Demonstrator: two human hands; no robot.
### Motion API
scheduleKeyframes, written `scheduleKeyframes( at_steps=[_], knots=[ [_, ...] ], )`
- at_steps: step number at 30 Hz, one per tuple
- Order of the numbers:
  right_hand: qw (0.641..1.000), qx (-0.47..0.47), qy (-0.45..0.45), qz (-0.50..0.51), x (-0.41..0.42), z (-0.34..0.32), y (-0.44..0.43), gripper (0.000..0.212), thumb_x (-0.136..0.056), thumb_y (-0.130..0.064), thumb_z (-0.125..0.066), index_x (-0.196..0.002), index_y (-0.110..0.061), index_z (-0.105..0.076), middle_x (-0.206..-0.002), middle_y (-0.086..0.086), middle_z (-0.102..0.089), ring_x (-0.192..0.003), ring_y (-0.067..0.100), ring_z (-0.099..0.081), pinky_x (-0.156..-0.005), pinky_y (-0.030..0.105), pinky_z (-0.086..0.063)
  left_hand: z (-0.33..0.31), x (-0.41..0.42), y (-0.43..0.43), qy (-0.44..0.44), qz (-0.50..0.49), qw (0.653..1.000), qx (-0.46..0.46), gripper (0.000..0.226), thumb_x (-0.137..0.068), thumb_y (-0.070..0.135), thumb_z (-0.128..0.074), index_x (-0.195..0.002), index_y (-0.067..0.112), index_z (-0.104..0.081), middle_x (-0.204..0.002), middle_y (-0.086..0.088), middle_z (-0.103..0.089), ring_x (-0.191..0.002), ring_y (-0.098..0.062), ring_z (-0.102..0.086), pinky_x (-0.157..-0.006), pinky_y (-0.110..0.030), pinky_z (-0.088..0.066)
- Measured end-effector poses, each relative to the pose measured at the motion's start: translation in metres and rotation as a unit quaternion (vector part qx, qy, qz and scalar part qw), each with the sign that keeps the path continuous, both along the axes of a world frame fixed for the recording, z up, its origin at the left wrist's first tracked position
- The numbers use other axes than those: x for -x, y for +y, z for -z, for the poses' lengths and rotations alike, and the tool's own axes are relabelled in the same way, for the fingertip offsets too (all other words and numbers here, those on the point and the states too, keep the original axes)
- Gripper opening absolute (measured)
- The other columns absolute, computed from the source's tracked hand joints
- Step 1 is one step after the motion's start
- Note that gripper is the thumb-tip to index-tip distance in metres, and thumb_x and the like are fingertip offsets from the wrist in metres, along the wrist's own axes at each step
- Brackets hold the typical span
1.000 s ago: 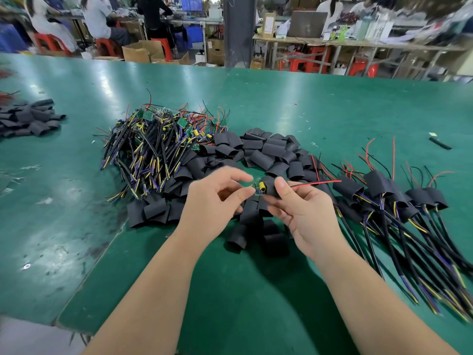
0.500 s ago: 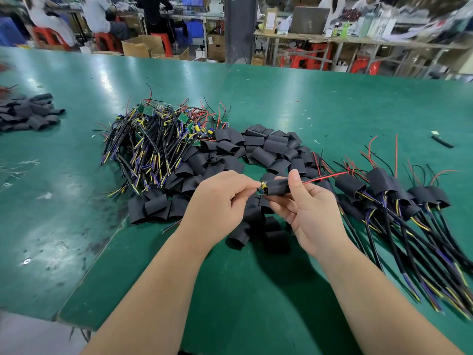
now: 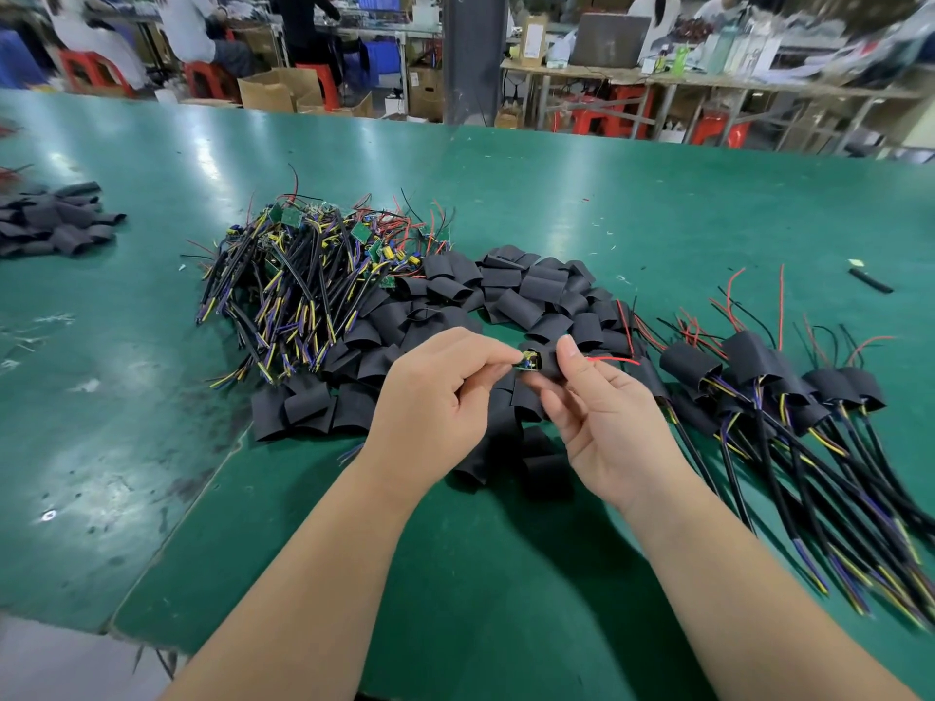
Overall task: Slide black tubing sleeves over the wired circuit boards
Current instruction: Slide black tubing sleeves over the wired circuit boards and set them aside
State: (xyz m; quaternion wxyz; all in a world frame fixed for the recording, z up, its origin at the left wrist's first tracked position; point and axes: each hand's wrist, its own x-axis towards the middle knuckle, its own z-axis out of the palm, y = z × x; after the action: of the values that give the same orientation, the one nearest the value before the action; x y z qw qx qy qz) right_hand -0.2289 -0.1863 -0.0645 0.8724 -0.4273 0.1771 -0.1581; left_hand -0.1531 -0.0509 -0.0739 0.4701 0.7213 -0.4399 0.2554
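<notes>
- Nearest in, the person's left hand (image 3: 435, 392) has thumb and forefinger pinched on the exposed end of a small circuit board with a yellow component (image 3: 528, 360). The other fingers curl under and hold nothing else.
- The right hand (image 3: 607, 422) grips a short black tubing sleeve (image 3: 549, 365), thumb up against its side and fingers wrapped underneath.
- What's changed: a second ago the board sat bare between the hands, with the sleeve only at its tip. Now the sleeve has swallowed nearly all of it. Just the left end peeks out, and a thin red wire (image 3: 614, 360) pokes from the right end. This one looks almost done, probably one more nudge.
- Under the hands, the heap of loose black sleeves (image 3: 506, 290) on the green table mat (image 3: 556, 194) hasn't budged.
- To the right lies the bundle of finished sleeved boards with long cables (image 3: 749, 361).
- Further back left, the tangle of bare wired boards (image 3: 303, 275) is big, so plenty left to do.
- Far left sits a second small heap of black sleeves (image 3: 50, 225).
</notes>
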Motion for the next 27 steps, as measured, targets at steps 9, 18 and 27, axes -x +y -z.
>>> scheduleKeyframes(
  at_steps=[9,18,27],
  knots=[
    [0.994,0.106,-0.005,0.012,-0.001,0.003,0.001,0.024,-0.067,-0.029,-0.071,-0.074,-0.008,-0.060,-0.074,0.003,-0.073,-0.069,0.018,-0.073,-0.054,0.019,-0.053,-0.001,-0.003,0.003,-0.035,-0.024,0.997,-0.060,0.015,-0.087,0.001,-0.060,-0.094,0.010,-0.071,-0.084,0.002,-0.064,-0.073,-0.018,-0.058,-0.063,-0.033,-0.049],
    [0.978,0.188,-0.080,-0.047,0.001,-0.002,-0.008,0.033,-0.061,-0.012,-0.074,-0.092,-0.011,-0.066,-0.079,0.002,-0.073,-0.072,0.015,-0.069,-0.063,0.022,-0.054,0.001,-0.002,0.002,-0.014,-0.023,0.999,-0.027,0.018,-0.087,0.002,-0.059,-0.099,0.012,-0.068,-0.092,0.009,-0.068,-0.083,-0.006,-0.060,-0.075,-0.017,-0.047],
    [0.972,0.222,-0.060,0.040,-0.004,0.008,0.005,0.015,-0.096,-0.012,-0.054,-0.100,-0.020,-0.066,-0.076,-0.011,-0.069,-0.064,0.009,-0.065,-0.056,0.019,-0.047,0.005,0.003,-0.006,0.022,-0.026,0.999,0.020,0.013,-0.087,0.005,-0.062,-0.096,0.008,-0.071,-0.082,0.030,-0.052,-0.069,0.012,-0.048,-0.070,-0.012,-0.042]
  ],
)
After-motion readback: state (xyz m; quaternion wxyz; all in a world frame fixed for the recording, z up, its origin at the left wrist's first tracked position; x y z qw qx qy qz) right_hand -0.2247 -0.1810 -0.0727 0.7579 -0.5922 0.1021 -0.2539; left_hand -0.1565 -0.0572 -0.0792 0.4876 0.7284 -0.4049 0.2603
